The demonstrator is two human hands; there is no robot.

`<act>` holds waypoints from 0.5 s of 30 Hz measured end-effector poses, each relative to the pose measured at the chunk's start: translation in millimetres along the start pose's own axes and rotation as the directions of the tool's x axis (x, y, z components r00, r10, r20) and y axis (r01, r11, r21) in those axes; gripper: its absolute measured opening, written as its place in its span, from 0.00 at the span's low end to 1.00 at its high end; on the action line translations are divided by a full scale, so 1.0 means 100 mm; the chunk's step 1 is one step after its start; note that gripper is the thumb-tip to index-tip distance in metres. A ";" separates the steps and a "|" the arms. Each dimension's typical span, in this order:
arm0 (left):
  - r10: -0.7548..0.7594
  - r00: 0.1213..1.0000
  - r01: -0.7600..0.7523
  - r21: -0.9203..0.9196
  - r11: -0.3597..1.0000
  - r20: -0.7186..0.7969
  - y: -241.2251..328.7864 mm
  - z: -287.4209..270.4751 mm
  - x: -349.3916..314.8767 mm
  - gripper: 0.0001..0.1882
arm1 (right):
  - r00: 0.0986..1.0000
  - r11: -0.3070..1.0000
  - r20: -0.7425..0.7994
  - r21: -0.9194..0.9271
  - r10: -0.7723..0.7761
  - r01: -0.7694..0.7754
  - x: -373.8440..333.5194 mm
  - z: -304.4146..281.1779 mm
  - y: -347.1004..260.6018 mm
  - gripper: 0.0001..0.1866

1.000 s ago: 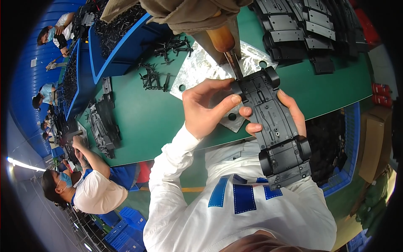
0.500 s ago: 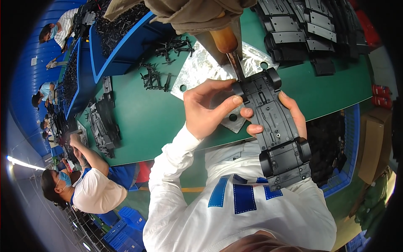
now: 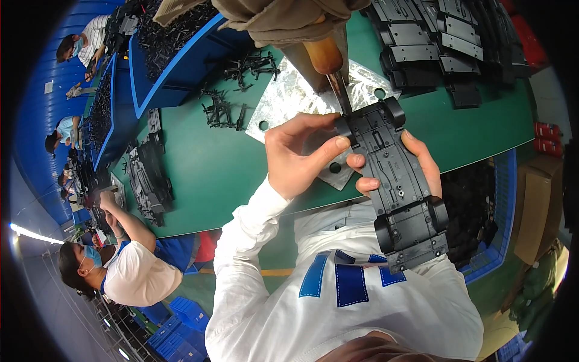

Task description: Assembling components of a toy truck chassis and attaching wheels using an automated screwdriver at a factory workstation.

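A black plastic toy-car chassis [image 3: 395,175] with wheel arches at both ends is tilted in front of me, its far end over a silver metal plate [image 3: 271,108]. My right hand [image 3: 422,160] grips it along the middle, fingertips showing at its left edge. With thumb and forefinger, my left hand [image 3: 295,154] pinches the chassis's far left wheel arch; whether a small part sits between them is hidden. Just beyond that corner, the metal tip of a fixed tool [image 3: 341,95] with an amber handle [image 3: 324,55] points down and touches or nearly touches the chassis.
Small black parts [image 3: 223,111] lie on the green table [image 3: 199,181], beside blue bins [image 3: 139,99] of similar pieces. Stacked chassis [image 3: 416,42] stand at the far right. A blue crate [image 3: 506,205] is below the table's right edge. Co-workers [image 3: 136,265] sit at left.
The chassis has shifted very slightly, its near end a touch to the right. Both hands keep the same hold.
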State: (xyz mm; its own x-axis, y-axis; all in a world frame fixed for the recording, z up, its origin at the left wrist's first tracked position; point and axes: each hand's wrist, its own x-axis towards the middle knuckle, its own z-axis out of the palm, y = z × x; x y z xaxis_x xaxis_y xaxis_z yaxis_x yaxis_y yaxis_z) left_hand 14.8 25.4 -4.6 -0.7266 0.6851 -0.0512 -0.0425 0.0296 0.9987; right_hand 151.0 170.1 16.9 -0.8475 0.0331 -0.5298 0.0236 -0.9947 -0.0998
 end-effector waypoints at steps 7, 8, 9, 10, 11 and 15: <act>-0.007 1.000 0.006 0.041 0.999 0.018 0.04 -0.01 -0.01 0.15 | 1.000 0.999 0.022 -0.038 -0.004 0.005 -0.01 0.00 -0.01 0.27; -0.007 1.000 0.006 0.041 0.999 0.018 0.03 -0.01 0.00 0.15 | 1.000 0.999 0.024 -0.043 -0.008 0.009 -0.01 0.00 -0.01 0.27; -0.006 1.000 0.005 0.043 0.999 0.020 0.03 -0.01 0.00 0.15 | 1.000 0.999 0.023 -0.042 -0.007 0.008 -0.01 0.00 -0.01 0.27; -0.005 1.000 0.004 0.044 0.999 0.021 0.02 -0.01 0.00 0.15 | 1.000 0.999 0.023 -0.044 -0.008 0.009 0.00 0.00 -0.01 0.27; -0.006 1.000 0.005 0.044 0.999 0.022 0.02 -0.01 0.00 0.15 | 1.000 0.999 0.023 -0.045 -0.010 0.011 0.00 0.00 0.00 0.27; -0.009 1.000 0.009 0.020 1.000 0.005 0.02 0.00 0.00 0.16 | 1.000 0.998 0.007 -0.063 -0.011 0.011 0.00 -0.01 -0.01 0.27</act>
State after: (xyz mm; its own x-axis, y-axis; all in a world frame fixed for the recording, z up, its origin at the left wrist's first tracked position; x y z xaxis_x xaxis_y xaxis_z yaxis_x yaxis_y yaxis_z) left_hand 14.2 25.3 -2.7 -0.7229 0.6882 -0.0605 -0.0358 0.0502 0.9981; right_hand 151.2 170.9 16.5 -0.8512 0.0432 -0.5231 0.0472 -0.9863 -0.1583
